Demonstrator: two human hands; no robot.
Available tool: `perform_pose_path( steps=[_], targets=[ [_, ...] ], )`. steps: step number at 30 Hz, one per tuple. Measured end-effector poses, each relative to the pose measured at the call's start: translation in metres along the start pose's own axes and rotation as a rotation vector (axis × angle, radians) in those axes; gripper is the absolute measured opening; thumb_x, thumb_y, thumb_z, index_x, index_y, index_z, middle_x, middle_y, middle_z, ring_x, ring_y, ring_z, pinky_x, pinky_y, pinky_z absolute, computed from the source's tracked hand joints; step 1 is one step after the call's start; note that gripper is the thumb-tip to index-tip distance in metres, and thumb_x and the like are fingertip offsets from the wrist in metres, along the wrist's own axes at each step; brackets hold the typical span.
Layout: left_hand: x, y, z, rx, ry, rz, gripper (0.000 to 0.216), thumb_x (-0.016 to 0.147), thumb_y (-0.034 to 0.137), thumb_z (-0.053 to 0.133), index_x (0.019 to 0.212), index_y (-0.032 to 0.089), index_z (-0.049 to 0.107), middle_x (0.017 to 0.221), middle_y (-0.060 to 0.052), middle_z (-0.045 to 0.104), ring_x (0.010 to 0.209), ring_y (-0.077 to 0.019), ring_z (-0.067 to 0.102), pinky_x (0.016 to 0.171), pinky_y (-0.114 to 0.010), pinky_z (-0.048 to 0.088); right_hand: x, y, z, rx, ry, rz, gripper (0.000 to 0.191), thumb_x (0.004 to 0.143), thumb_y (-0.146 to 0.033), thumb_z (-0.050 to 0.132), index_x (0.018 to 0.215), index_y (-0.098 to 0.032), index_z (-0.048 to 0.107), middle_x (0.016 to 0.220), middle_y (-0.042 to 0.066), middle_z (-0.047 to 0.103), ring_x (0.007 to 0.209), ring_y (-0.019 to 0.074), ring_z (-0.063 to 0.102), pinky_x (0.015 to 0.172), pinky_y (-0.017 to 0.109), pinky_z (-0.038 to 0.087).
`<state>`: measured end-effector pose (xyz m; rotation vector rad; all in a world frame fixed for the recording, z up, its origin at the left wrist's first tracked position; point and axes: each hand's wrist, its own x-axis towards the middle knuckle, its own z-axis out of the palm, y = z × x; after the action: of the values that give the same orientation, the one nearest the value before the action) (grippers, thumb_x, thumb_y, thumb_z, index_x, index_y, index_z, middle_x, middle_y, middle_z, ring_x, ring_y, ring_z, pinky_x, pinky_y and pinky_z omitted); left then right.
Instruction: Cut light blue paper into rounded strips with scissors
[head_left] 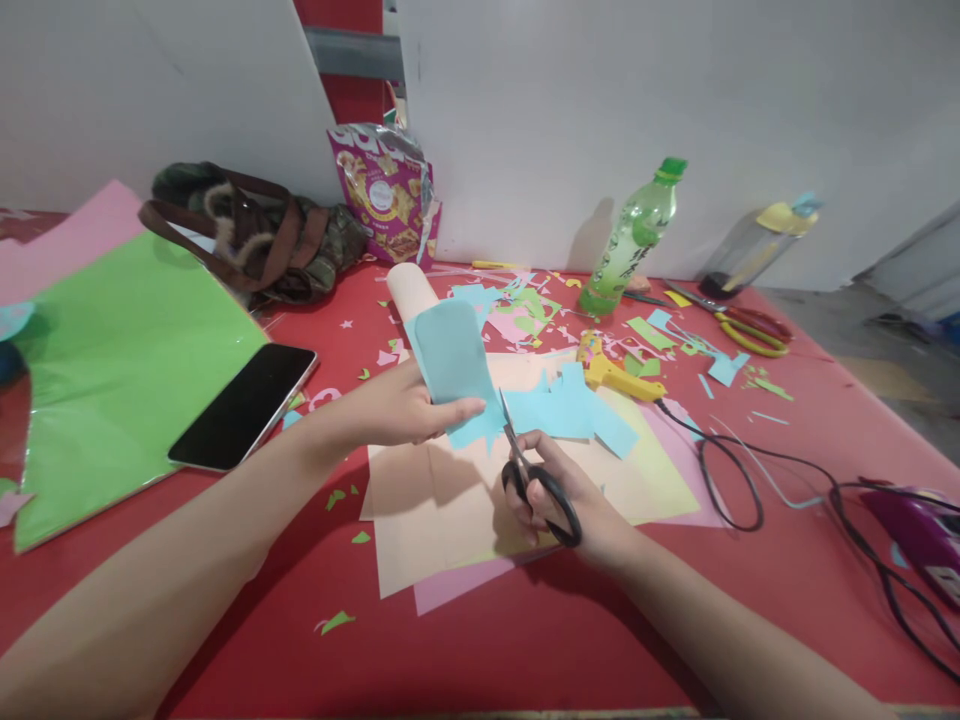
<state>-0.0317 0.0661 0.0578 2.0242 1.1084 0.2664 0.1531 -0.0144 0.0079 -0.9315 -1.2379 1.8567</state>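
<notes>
My left hand pinches a piece of light blue paper between thumb and fingers, its lower edge cut into jagged points. Black-handled scissors are gripped in my right hand, with fingers through the loops. Their blades point up and away, right beside the paper's lower right edge; whether they touch it I cannot tell. Underneath lie stacked peach sheets with pink and yellow ones. Blue paper offcuts rest just past the scissors. A rolled peach tube stands out behind the blue paper.
On the left are a black phone, green sheets and a camouflage bag. A snack bag and green bottle stand at the back. A yellow glue gun trails a black cord; yellow-red handled scissors lie right.
</notes>
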Motion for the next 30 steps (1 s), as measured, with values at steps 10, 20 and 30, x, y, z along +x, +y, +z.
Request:
perform_pose_path(
  steps=[10, 20, 30],
  targets=[
    [-0.0001, -0.0004, -0.0005, -0.038, 0.004, -0.016, 0.034, 0.072, 0.037, 0.046, 0.046, 0.018, 0.036, 0.039, 0.006, 0.034, 0.038, -0.0069, 0.034, 0.042, -0.019, 0.031, 0.0008, 0.0012, -0.0008, 0.020, 0.008, 0.017, 0.043, 0.064, -0.053, 0.058, 0.081, -0.024, 0.031, 0.049, -0.012, 0.038, 0.036, 0.0041, 0.038, 0.038, 0.016, 0.028],
    [0.0000, -0.0013, -0.0014, 0.000, -0.010, -0.032, 0.038, 0.074, 0.041, 0.044, 0.046, 0.017, 0.037, 0.038, 0.006, 0.035, 0.037, -0.0065, 0.036, 0.041, -0.018, 0.032, 0.0018, 0.0001, 0.0003, 0.009, 0.059, 0.048, 0.047, 0.059, -0.053, 0.062, 0.080, -0.024, 0.032, 0.045, -0.013, 0.039, 0.032, 0.0033, 0.037, 0.033, 0.014, 0.028],
    [-0.0003, -0.0027, -0.0016, 0.020, -0.014, -0.092, 0.042, 0.073, 0.047, 0.042, 0.044, 0.017, 0.038, 0.038, 0.005, 0.036, 0.037, -0.0073, 0.037, 0.043, -0.020, 0.033, 0.0014, -0.0006, 0.0003, 0.030, 0.092, 0.066, 0.047, 0.057, -0.049, 0.065, 0.080, -0.023, 0.033, 0.042, -0.014, 0.044, 0.028, 0.0023, 0.036, 0.029, 0.012, 0.030]
  ],
)
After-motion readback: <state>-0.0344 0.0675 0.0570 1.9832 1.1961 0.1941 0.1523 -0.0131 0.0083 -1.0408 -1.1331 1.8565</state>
